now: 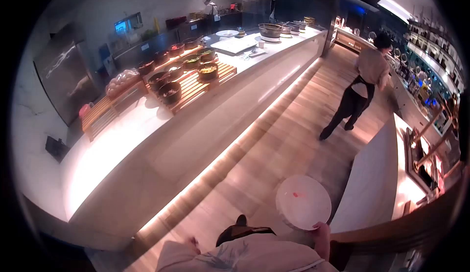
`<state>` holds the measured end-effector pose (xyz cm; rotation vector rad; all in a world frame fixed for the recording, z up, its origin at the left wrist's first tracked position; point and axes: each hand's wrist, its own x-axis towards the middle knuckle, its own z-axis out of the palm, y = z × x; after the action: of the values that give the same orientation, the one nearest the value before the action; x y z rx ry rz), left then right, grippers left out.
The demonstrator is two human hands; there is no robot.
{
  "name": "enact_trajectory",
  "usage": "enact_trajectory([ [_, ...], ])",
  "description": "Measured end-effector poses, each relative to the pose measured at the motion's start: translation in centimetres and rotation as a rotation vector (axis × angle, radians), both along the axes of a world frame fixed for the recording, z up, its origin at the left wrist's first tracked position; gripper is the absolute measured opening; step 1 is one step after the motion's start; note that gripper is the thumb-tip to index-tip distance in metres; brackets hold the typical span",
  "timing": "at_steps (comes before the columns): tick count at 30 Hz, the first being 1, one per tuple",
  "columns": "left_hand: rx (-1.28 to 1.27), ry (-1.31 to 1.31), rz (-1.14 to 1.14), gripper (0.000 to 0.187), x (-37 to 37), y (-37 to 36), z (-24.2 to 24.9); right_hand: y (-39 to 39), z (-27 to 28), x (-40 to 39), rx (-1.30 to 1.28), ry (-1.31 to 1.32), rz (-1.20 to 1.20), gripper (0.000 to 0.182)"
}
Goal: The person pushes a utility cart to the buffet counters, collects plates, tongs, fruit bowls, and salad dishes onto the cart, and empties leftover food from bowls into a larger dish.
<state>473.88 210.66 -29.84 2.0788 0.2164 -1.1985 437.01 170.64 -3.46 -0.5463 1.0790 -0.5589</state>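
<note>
My right hand (pixel 321 233) grips the near edge of a round white plate (pixel 303 201), held out over the floor at the lower right. A small red spot shows on the plate's surface. My left hand (pixel 194 244) hangs low by my left side, small and partly hidden by the sleeve; its fingers are too unclear to tell how they are held. It is over the wooden floor, away from the counter.
A long counter (pixel 191 140) runs along the left, with dark bowls (pixel 208 71) on wooden racks and an egg basket (pixel 121 82). A person (pixel 364 81) stands ahead at the right by another counter. A white-sided counter (pixel 369 179) stands close on the right.
</note>
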Motion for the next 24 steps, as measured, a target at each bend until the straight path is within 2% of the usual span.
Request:
enact_trajectory([
  [2,-0.088,-0.087,0.009,0.036,11.0,-7.4,0.4,-2.7,-1.8,1.9,0.004,0.027,-0.036,0.052],
  [3,-0.168,-0.133,0.027,0.037,17.1,-11.8,1.3,-3.2,-1.9,3.3,-0.188,0.059,-0.002,0.049],
  [4,-0.277,-0.199,0.042,0.039,23.6,-17.5,3.2,-3.5,-1.6,4.3,-0.271,0.078,0.016,0.048],
  [5,-0.375,-0.280,0.008,0.040,29.0,-23.1,5.8,-3.9,-1.3,5.3,-0.354,0.099,0.031,0.047],
  [6,-0.453,-0.500,-0.186,0.051,31.4,-29.4,12.4,-5.0,-1.2,6.1,-0.727,0.218,0.212,0.047],
  [7,-0.519,-0.744,-0.352,0.066,33.4,-35.8,20.3,-7.0,-1.7,7.6,-0.309,0.012,0.087,0.045],
  [8,-0.454,-0.706,-0.468,0.065,35.4,-41.0,24.6,-9.0,-2.3,9.1,0.106,-0.142,-0.144,0.043],
  [9,-0.714,-0.850,-0.439,0.064,35.9,-45.6,27.9,-10.3,-2.0,10.5,0.110,-0.146,-0.160,0.043],
  [11,-0.984,-0.541,-0.426,0.061,36.0,-52.5,32.5,-12.9,-0.9,12.3,0.064,-0.030,-0.163,0.038],
  [12,-0.983,-0.530,-0.431,0.061,36.2,-54.9,31.7,-14.3,0.4,13.7,0.068,-0.023,-0.171,0.038],
  [14,-0.825,-0.462,-0.595,0.052,37.4,-59.0,30.0,-17.1,2.7,17.8,0.032,0.087,-0.319,0.048],
  [15,-0.794,-0.482,-0.695,0.046,39.4,-60.5,24.8,-18.8,1.9,18.7,0.039,0.087,-0.321,0.048],
  [16,-0.537,-0.712,-0.753,0.038,39.7,-60.8,20.5,-21.0,0.7,19.4,0.024,0.097,-0.354,0.048],
  [17,-0.418,-0.738,-0.759,0.037,39.3,-60.7,16.6,-23.4,-0.3,20.3,0.001,0.091,-0.392,0.049],
  [20,-0.174,-0.387,-0.597,0.035,35.5,-53.5,5.5,-30.1,-1.0,23.2,0.007,0.073,-0.435,0.050],
  [22,0.002,-0.169,-0.482,0.034,32.1,-48.4,2.6,-33.8,0.4,24.3,-0.005,0.093,-0.438,0.050],
  [24,0.164,-0.022,-0.379,0.033,30.6,-45.2,2.7,-37.5,1.4,26.1,-0.003,0.081,-0.479,0.049],
])
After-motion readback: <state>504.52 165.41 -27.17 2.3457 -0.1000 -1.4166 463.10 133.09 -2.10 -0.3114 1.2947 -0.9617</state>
